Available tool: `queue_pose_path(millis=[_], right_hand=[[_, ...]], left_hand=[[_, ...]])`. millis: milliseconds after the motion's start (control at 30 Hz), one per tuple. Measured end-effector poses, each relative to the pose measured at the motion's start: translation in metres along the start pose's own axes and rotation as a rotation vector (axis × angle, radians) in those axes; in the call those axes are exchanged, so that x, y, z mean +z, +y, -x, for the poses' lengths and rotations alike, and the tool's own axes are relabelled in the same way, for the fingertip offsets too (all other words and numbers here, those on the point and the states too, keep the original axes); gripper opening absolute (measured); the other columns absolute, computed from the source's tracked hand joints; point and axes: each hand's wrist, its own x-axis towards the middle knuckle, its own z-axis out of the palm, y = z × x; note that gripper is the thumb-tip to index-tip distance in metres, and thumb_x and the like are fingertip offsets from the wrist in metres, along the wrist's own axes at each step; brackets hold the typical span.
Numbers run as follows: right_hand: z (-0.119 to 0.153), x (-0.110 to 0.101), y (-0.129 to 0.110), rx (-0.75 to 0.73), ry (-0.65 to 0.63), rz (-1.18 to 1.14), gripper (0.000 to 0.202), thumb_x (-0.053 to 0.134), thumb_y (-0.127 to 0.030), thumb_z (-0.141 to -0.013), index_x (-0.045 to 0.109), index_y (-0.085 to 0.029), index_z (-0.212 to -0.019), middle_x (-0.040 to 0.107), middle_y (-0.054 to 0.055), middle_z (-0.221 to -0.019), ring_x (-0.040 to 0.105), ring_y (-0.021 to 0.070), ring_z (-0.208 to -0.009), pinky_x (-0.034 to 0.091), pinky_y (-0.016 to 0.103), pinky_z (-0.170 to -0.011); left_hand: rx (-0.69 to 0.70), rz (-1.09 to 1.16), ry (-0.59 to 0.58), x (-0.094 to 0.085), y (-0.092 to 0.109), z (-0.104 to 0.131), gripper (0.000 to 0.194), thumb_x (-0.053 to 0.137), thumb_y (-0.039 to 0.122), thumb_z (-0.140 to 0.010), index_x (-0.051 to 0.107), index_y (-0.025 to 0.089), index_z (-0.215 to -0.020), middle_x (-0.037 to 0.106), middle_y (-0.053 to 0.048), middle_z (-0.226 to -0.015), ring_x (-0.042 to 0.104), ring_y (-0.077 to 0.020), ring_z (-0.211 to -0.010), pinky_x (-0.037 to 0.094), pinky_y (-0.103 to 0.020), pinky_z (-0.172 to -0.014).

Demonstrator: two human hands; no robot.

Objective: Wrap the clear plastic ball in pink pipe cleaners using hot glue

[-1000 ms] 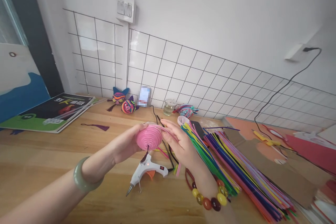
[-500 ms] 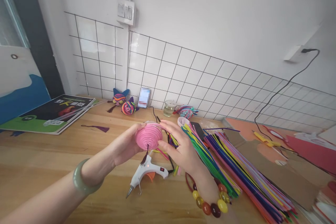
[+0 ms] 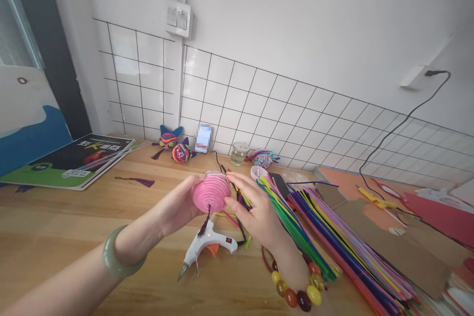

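Observation:
Between my hands is a pink ball (image 3: 211, 194) of coiled pipe cleaner, with a dark tassel (image 3: 203, 226) hanging from its near end. My left hand (image 3: 180, 206) is wrapped around its left side, the fingers mostly hidden behind it. Thumb and fingers of my right hand (image 3: 257, 210) press on the ball's right side. Just below, a white hot glue gun (image 3: 209, 238) lies on the wooden table (image 3: 148, 276), its nozzle toward me and a small red light lit.
Bundles of coloured pipe cleaners (image 3: 344, 242) spread to the right, beside cardboard (image 3: 411, 252) and a yellow tool (image 3: 374, 198). At the back stand coiled fish figures (image 3: 182, 151), a phone (image 3: 203, 138) and a glass jar (image 3: 239, 153). Left lie a purple tassel (image 3: 142, 182) and a book (image 3: 74, 158).
The pink ball has turned and shifted very slightly to the right, showing a little more of its upper edge. Both hands keep their hold; the glue gun has not moved.

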Motion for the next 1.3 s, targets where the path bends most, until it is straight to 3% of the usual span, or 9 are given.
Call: queue_pose_path(millis=[200,367,567,1000,1300], right_hand=[[-0.001,0.004,0.001,0.05,-0.002,0.025,0.049,0.07,-0.036,-0.085,0.058,-0.019,-0.13,0.062,0.014,-0.133,0.057,0.0261,-0.125,0.048,0.044,-0.107],[0.002,0.014,-0.001,0.109,0.073,0.009,0.049,0.071,-0.042,-0.083,0.058,-0.02,-0.125,0.064,0.014,-0.13,0.058,0.0282,-0.123,0.047,0.049,-0.106],[0.004,0.028,-0.009,0.246,0.15,-0.049,0.047,0.067,-0.042,-0.085,0.054,-0.021,-0.125,0.065,0.013,-0.127,0.06,0.0279,-0.119,0.05,0.048,-0.101],[0.001,0.029,-0.016,0.3,0.137,-0.151,0.039,0.064,-0.025,-0.082,0.056,-0.021,-0.12,0.065,0.011,-0.123,0.062,0.0253,-0.114,0.05,0.044,-0.1],[0.001,0.023,-0.012,0.269,0.057,-0.176,0.05,0.069,-0.029,-0.082,0.051,-0.021,-0.128,0.061,0.012,-0.132,0.058,0.026,-0.121,0.048,0.046,-0.105]], left_hand=[[0.081,-0.02,-0.105,0.001,-0.001,-0.002,0.028,0.061,0.035,-0.088,0.072,0.018,-0.108,0.072,-0.008,-0.106,0.063,-0.0205,-0.092,0.053,-0.031,-0.078],[0.13,-0.076,0.037,0.004,-0.005,0.0,0.033,0.067,0.033,-0.084,0.067,0.017,-0.114,0.067,-0.012,-0.122,0.062,-0.0257,-0.104,0.05,-0.033,-0.083],[0.19,-0.112,0.187,0.012,-0.012,0.002,0.052,0.08,0.029,-0.074,0.058,0.017,-0.12,0.067,-0.012,-0.119,0.065,-0.0252,-0.103,0.048,-0.033,-0.085],[0.183,-0.069,0.165,0.01,-0.017,0.001,0.058,0.082,0.018,-0.071,0.054,0.017,-0.121,0.07,-0.012,-0.112,0.067,-0.0234,-0.096,0.048,-0.031,-0.08],[0.173,-0.089,0.178,0.012,-0.01,0.003,0.055,0.078,0.028,-0.074,0.054,0.016,-0.122,0.069,-0.01,-0.103,0.066,-0.0203,-0.083,0.048,-0.032,-0.073]])
